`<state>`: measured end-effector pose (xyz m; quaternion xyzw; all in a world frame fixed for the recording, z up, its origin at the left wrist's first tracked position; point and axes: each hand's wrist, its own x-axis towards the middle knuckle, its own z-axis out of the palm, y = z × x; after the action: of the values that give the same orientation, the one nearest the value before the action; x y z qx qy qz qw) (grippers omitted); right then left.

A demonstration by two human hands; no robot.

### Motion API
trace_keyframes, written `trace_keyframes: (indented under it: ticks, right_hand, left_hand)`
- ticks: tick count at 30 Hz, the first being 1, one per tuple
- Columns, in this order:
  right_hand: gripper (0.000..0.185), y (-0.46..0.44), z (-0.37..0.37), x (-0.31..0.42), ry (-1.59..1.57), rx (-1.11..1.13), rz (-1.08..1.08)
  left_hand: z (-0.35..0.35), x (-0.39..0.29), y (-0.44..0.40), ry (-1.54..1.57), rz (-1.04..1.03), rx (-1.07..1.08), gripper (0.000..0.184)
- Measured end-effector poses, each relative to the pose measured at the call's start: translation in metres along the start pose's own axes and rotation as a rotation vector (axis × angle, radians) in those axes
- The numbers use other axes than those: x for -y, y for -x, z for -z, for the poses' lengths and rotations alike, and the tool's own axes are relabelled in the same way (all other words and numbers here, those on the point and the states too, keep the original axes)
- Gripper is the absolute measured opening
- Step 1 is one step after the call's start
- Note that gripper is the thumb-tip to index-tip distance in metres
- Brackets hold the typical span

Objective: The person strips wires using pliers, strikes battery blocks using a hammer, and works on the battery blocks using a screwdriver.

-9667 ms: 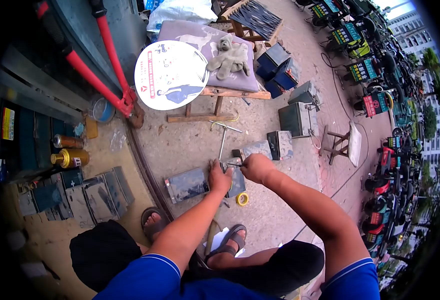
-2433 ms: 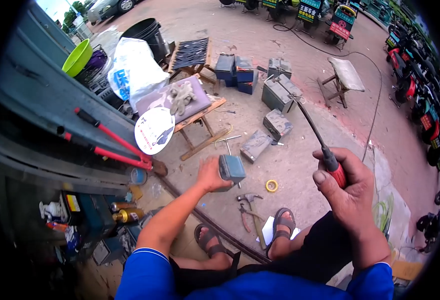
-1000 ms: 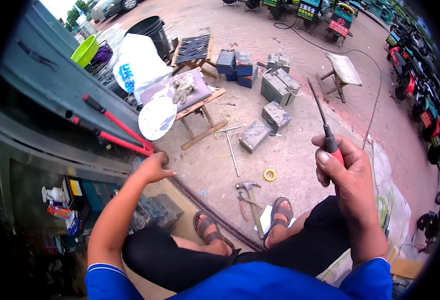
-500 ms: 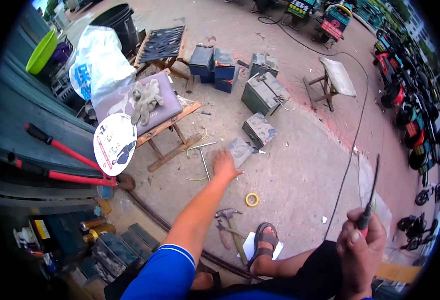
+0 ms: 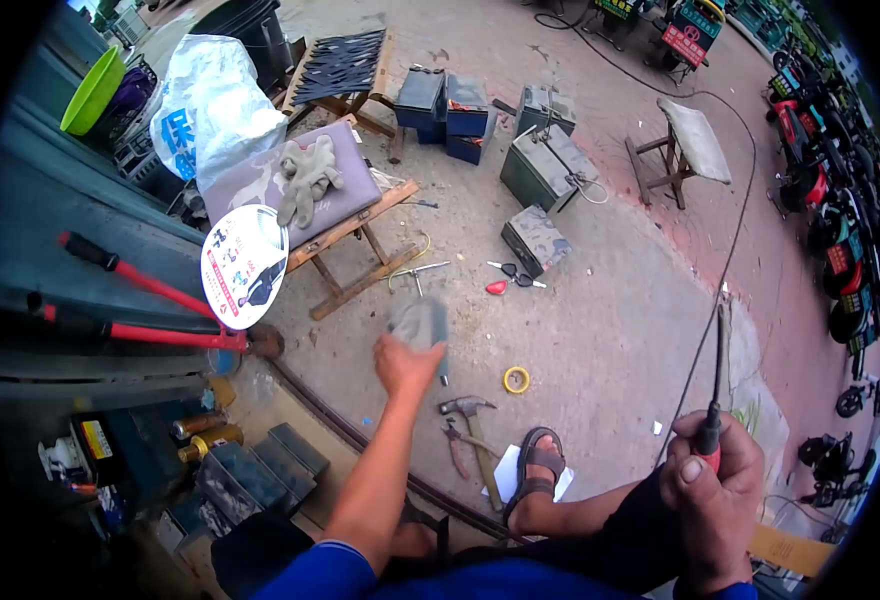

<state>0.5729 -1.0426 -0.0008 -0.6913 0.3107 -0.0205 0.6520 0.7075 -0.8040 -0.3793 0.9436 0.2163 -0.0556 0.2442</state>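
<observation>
My left hand (image 5: pixel 402 368) is closed on a small grey battery (image 5: pixel 422 322), smeared by motion, above the ground by a T-handled metal tool (image 5: pixel 422 268). In my right hand (image 5: pixel 715 500), at the lower right, a screwdriver-like tool (image 5: pixel 708 437) points up; its grip shows red and its long shaft is dark. Keys with a red fob (image 5: pixel 497 287) lie on the concrete beyond my left hand. Nearer my feet are a roll of yellow tape (image 5: pixel 516 379), a hammer (image 5: pixel 482 445) and pliers (image 5: pixel 457 452).
Several batteries stand ahead, including a scuffed one (image 5: pixel 537 241) and a larger one (image 5: pixel 545 170). A wooden stool (image 5: pixel 365 205) bears a cushion and gloves (image 5: pixel 310 180). Red-handled bolt cutters (image 5: pixel 160 325) jut in at left. A cable (image 5: pixel 735 235) crosses the ground at right.
My left hand has lifted the small battery and brought it left and closer to me, uncovering the keys and red fob. My right hand still holds the tool.
</observation>
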Motion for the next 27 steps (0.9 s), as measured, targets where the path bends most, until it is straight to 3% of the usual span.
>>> trace_keyframes:
  ticks: [6,9,11,13,17,19,22,27]
  right_hand:
    - [0.040,0.025,0.006,0.001,-0.048,0.243,0.014]
    - [0.034,0.034,0.010,-0.004,0.025,0.419,0.017]
    - [0.037,0.041,-0.002,-0.012,0.134,0.405,0.033]
    - [0.039,0.043,-0.014,-0.031,0.384,0.392,0.324]
    - [0.041,0.042,-0.041,-0.053,0.622,0.458,0.443]
    - [0.041,0.037,-0.060,-0.065,0.807,0.685,0.430]
    - [0.033,0.029,-0.092,-0.111,0.962,0.770,0.622]
    - [0.034,0.012,-0.140,-0.211,1.251,0.831,0.559]
  left_hand:
    - [0.029,0.080,0.078,-0.090,0.311,-0.036,0.104]
    - [0.014,0.104,0.105,-0.234,0.166,-0.159,0.105]
    - [0.013,0.111,0.107,-0.070,0.174,-0.023,0.105]
    - [0.011,0.121,0.122,-0.005,0.190,0.021,0.103]
    - [-0.001,0.157,0.150,0.318,0.128,0.027,0.087]
    - [-0.009,0.168,0.159,0.335,0.107,-0.029,0.080]
    - [-0.014,0.171,0.162,0.370,0.105,-0.063,0.074]
    - [0.010,0.163,0.152,0.389,0.166,0.061,0.069]
